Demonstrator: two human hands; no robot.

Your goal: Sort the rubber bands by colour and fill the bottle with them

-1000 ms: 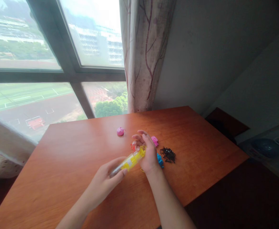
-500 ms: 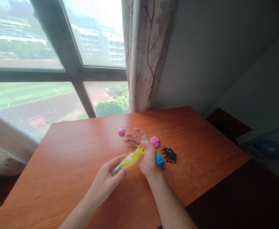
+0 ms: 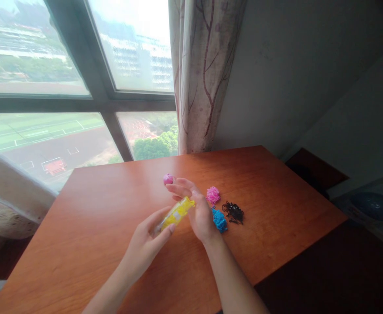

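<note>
My left hand (image 3: 152,229) is closed round a small clear bottle (image 3: 158,230) lying tilted in its grip, its upper end toward the right. Yellow bands, rubber bands by their look, (image 3: 177,214) fill most of it and bunch at its mouth. Right beside that mouth is my right hand (image 3: 200,213), fingers stretched out and slightly curved; whether its palm touches the yellow bands I cannot tell. Past its fingertips sits a small round pink object (image 3: 168,179), partly hidden. Right of the hand lie a pink pile (image 3: 213,194), a blue pile (image 3: 219,220) and a black pile (image 3: 233,212) of thin bands.
All this is on a brown wooden table (image 3: 113,209). A large window (image 3: 106,102) and a patterned curtain (image 3: 207,65) stand behind its far edge. A dark surface (image 3: 329,270) borders the table at the lower right.
The bottle has tilted and shifted slightly left, with the yellow bands bunched at its mouth. My right hand's fingers have drawn closer together, and more of the blue pile shows.
</note>
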